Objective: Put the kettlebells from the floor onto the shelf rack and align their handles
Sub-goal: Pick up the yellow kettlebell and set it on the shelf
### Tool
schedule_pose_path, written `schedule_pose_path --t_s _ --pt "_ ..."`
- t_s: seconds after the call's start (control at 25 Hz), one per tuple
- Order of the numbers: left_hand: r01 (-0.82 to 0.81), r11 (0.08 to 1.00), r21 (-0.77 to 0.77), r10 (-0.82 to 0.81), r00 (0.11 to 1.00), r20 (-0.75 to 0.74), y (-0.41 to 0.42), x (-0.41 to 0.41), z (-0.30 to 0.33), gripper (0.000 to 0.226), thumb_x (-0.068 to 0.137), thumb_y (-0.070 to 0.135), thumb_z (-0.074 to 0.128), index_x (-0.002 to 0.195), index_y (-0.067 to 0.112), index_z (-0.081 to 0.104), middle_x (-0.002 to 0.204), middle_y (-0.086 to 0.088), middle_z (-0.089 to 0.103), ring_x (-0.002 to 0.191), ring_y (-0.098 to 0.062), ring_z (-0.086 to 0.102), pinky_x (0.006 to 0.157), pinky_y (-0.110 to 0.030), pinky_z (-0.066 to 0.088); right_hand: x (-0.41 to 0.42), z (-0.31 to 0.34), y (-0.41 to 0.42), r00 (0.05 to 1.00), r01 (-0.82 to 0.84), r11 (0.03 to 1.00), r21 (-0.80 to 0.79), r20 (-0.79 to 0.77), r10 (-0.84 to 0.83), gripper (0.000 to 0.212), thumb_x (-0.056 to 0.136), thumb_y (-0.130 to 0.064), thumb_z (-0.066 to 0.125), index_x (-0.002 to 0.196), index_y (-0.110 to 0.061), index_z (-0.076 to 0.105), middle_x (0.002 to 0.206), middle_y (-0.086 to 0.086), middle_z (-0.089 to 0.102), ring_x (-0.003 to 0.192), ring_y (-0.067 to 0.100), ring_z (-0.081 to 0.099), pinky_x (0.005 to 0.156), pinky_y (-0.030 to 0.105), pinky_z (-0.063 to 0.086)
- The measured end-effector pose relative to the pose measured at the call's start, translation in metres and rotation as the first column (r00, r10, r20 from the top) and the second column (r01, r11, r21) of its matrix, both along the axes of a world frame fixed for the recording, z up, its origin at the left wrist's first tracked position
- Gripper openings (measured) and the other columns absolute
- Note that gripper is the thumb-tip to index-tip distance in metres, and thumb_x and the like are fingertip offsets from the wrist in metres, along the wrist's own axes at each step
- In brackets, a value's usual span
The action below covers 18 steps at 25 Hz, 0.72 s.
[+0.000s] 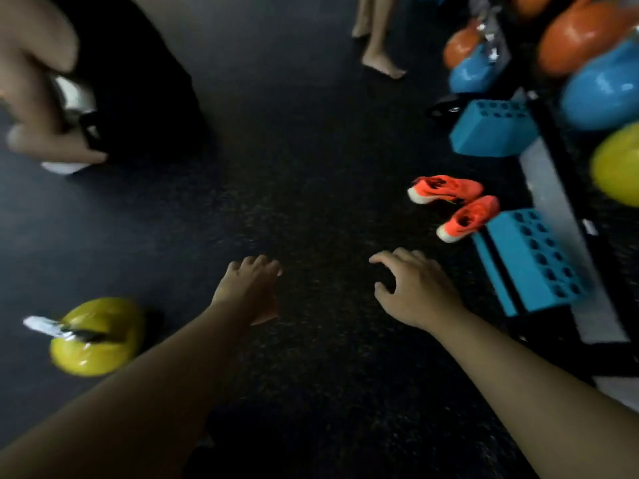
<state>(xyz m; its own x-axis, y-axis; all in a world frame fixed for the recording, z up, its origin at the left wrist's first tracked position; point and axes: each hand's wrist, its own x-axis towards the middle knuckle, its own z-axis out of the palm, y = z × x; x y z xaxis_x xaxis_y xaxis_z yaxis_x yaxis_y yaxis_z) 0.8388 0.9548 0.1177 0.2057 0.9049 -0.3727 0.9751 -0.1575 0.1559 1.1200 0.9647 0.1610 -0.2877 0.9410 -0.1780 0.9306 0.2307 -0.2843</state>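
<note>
**Racking nearly finished — one yellow kettlebell waiting on the floor**

Judging by the layout, most of the job is looking done: orange kettlebells (574, 36), blue kettlebells (603, 95) and one yellow kettlebell on the rack (617, 167) are already sitting on the shelf rack (549, 133) at the right edge of the view. Whether their handles are lining up is too blurred to tell. A single yellow kettlebell (98, 337) is lying on the floor (294, 167) at lower left, its pale handle pointing left, so at least that one is awaiting lifting, shelving and aligning.

Both arms are reaching forward over bare floor. The left hand (252, 288) is hanging loose with fingers gently curled, gripping nothing, and is sitting near the floor kettlebell but apart from it. The right hand (415, 288) is spreading wide, fingers splayed, also carrying nothing.

Room for moving is looking generous in the middle — the dark floor between the hands and the far side is lying free. The path to the rack is tighter: blue perforated blocks (529, 257) are crowding the rack's foot, with a pair of orange shoes (456, 205) just beside them. Another person's bare feet (380, 53) are standing at the top, and a blurred hand is intruding at upper left.
</note>
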Motion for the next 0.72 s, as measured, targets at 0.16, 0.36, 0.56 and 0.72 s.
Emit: schedule_pose_path --t_s 0.16,0.36,0.56,0.72 --pt "-0.217 0.976 -0.029 0.215 0.974 -0.070 -0.049 -0.148 -0.027 0.052 0.084 0.040 0.061 0.132 0.028 0.046 0.136 -0.003 0.048 0.125 -0.026 0.045 0.100 -0.042 0.037 -0.157 -0.034 0.017 0.986 -0.167 0.982 -0.087 -0.022 0.165 0.041 0.086 -0.043 0.057 0.125 -0.037 0.048 0.117 -0.007 0.057 0.108 0.017 0.051 0.095 0.039 0.043" --pt "-0.361 0.930 -0.064 0.337 0.911 -0.238 -0.094 -0.307 -0.053 0.054 0.080 0.036 0.060 0.131 0.025 0.045 0.130 -0.004 0.050 0.122 -0.028 0.046 0.098 -0.044 0.039 -0.338 -0.070 0.007 0.945 -0.322 0.927 -0.193 -0.115 0.305 0.037 0.085 -0.041 0.057 0.121 -0.038 0.051 0.111 -0.007 0.058 0.106 0.018 0.051 0.093 0.039 0.044" --pt "-0.426 0.903 -0.057 0.379 0.851 -0.363 -0.119 -0.423 -0.087 0.073 0.076 0.028 0.068 0.141 0.023 0.034 0.139 -0.005 0.043 0.125 -0.028 0.042 0.101 -0.040 0.036 -0.460 -0.119 -0.013 0.918 -0.395 0.867 -0.303 -0.164 0.362 0.038 0.085 -0.041 0.058 0.122 -0.037 0.051 0.110 -0.006 0.058 0.106 0.018 0.050 0.093 0.040 0.044" --pt "-0.360 0.932 -0.042 0.320 0.871 -0.373 -0.094 -0.475 -0.126 0.078 0.081 0.025 0.068 0.147 0.023 0.026 0.143 -0.006 0.040 0.129 -0.027 0.040 0.105 -0.043 0.036 -0.527 -0.167 -0.021 0.904 -0.425 0.811 -0.402 -0.154 0.398 0.040 0.083 -0.042 0.059 0.122 -0.033 0.050 0.117 -0.001 0.057 0.111 0.024 0.049 0.094 0.043 0.042"
